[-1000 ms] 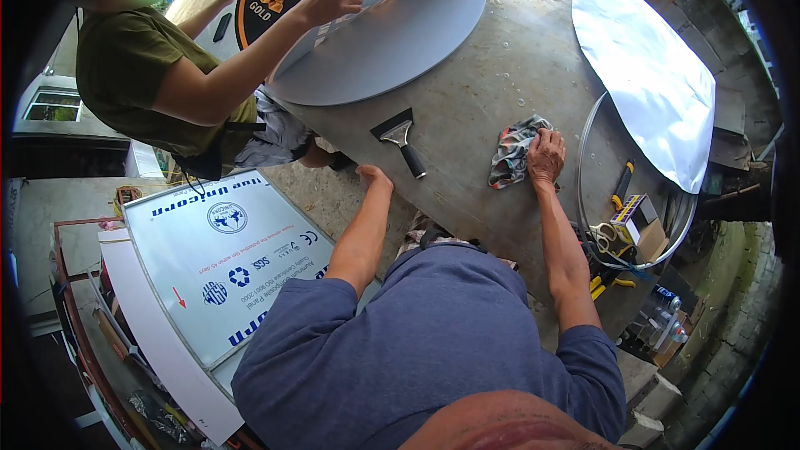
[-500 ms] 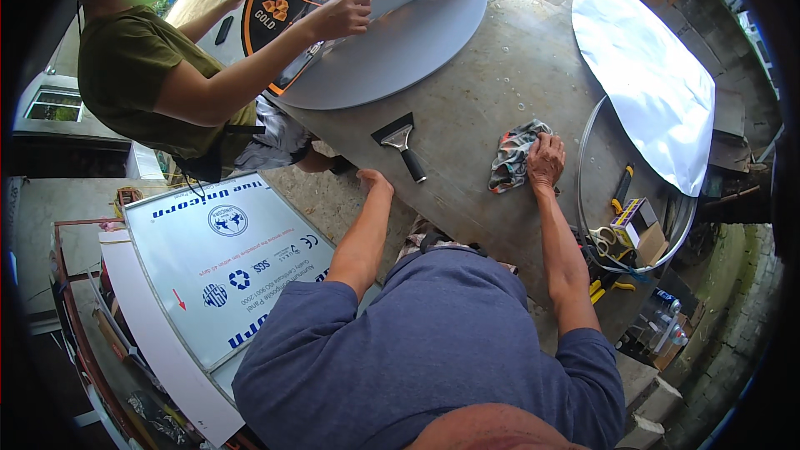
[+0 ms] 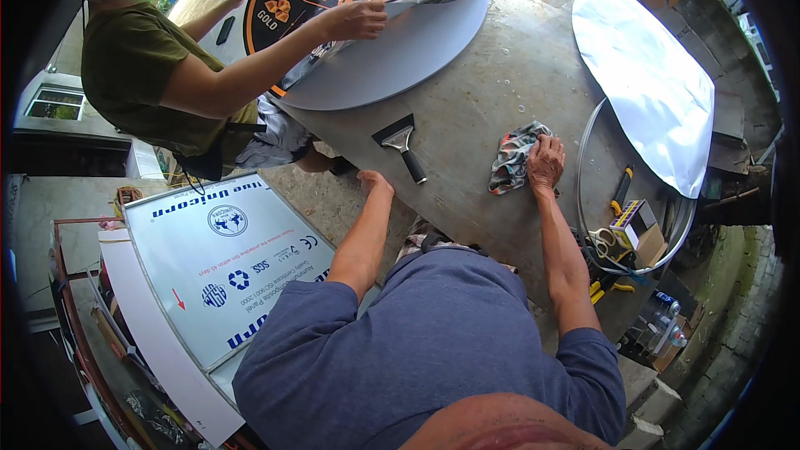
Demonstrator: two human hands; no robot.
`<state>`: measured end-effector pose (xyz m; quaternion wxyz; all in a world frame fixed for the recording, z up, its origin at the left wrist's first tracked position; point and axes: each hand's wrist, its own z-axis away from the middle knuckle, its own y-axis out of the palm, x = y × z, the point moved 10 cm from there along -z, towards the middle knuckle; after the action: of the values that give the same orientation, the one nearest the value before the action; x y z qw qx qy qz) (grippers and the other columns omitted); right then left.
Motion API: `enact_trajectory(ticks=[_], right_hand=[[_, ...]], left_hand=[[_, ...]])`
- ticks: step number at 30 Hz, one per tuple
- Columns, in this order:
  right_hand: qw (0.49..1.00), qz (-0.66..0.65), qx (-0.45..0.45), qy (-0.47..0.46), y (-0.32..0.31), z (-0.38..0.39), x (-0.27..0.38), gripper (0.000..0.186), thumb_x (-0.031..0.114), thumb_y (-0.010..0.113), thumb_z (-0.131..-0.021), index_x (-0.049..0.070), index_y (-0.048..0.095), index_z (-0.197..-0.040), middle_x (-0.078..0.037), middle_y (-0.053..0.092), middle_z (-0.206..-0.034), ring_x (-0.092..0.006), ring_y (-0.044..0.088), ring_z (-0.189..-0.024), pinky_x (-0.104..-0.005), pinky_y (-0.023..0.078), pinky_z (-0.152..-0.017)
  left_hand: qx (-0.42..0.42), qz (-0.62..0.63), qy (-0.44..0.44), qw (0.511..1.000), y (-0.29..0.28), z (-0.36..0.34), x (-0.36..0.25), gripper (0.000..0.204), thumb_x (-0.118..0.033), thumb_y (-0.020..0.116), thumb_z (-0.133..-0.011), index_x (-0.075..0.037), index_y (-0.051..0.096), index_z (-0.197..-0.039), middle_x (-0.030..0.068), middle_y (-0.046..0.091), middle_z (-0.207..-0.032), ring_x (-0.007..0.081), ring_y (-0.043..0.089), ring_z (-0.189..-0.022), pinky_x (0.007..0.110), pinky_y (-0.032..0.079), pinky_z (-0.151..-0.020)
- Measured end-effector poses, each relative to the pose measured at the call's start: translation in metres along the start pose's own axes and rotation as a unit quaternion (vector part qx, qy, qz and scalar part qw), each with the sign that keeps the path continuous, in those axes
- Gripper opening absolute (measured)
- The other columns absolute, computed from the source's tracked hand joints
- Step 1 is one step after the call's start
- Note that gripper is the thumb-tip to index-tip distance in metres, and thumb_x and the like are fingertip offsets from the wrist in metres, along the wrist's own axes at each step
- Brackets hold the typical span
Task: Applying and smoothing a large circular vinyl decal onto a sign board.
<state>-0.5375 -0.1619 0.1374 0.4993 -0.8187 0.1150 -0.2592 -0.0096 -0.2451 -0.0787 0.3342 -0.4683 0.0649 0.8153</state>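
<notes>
My left hand (image 3: 376, 182) rests at the near edge of the grey metal table (image 3: 467, 121); most of its fingers are hidden, so I cannot tell how they lie. My right hand (image 3: 546, 162) is on the tabletop with its fingers curled on the right side of a crumpled patterned rag (image 3: 512, 158). Between my hands, closer to the left one, lies a squeegee (image 3: 402, 146) with a wide black blade and a black handle. It touches neither hand.
At the far left a person (image 3: 158, 75) holds up a glossy black and orange oval sticker sheet (image 3: 287, 10) over a white oval panel (image 3: 400, 58). A white sheet (image 3: 646, 83), a metal hoop (image 3: 583, 137), a cutter (image 3: 622, 189) and a small box (image 3: 637, 229) lie right. A composite panel (image 3: 217, 258) stands left.
The other person's near hand has shifted slightly to the right with the sheet's edge. My two hands, the rag and the squeegee have stayed in place.
</notes>
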Motion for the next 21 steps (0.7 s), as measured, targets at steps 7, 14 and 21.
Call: enact_trajectory(ticks=[7, 14, 21], right_hand=[[1.0, -0.018, 0.007, 0.004, -0.003, -0.001, -0.007, 0.015, 0.021, 0.059, -0.087, 0.013, 0.061, -0.099, -0.01, 0.058, -0.1, -0.0285, 0.057, -0.099, -0.0428, 0.045, -0.085], [0.996, -0.049, 0.031, 0.071, -0.006, -0.069, 0.012, 0.026, 0.036, 0.06, -0.089, 0.014, 0.073, -0.09, -0.007, 0.064, -0.098, -0.025, 0.06, -0.097, -0.0407, 0.044, -0.082], [0.788, -0.481, 0.319, 0.215, 0.114, -0.239, 0.098, 0.069, 0.06, 0.05, -0.092, 0.001, 0.058, -0.126, -0.014, 0.067, -0.11, -0.0223, 0.064, -0.089, -0.0372, 0.05, -0.076]], left_hand=[[0.038, 0.013, -0.036, 0.999, -0.018, 0.061, -0.057, 0.042, -0.028, 0.048, -0.089, 0.007, 0.063, -0.107, 0.0201, 0.066, -0.11, 0.0317, 0.066, -0.091, 0.039, 0.054, -0.081], [0.012, -0.197, 0.306, 0.932, -0.049, 0.072, -0.14, 0.04, -0.027, 0.058, -0.089, 0.007, 0.063, -0.108, 0.0144, 0.067, -0.095, 0.0255, 0.064, -0.081, 0.033, 0.051, -0.071], [0.262, -0.216, 0.237, 0.91, -0.016, 0.115, -0.135, 0.025, -0.02, 0.062, -0.094, 0.004, 0.068, -0.099, 0.0015, 0.06, -0.07, 0.0074, 0.053, -0.062, 0.024, 0.042, -0.058]])
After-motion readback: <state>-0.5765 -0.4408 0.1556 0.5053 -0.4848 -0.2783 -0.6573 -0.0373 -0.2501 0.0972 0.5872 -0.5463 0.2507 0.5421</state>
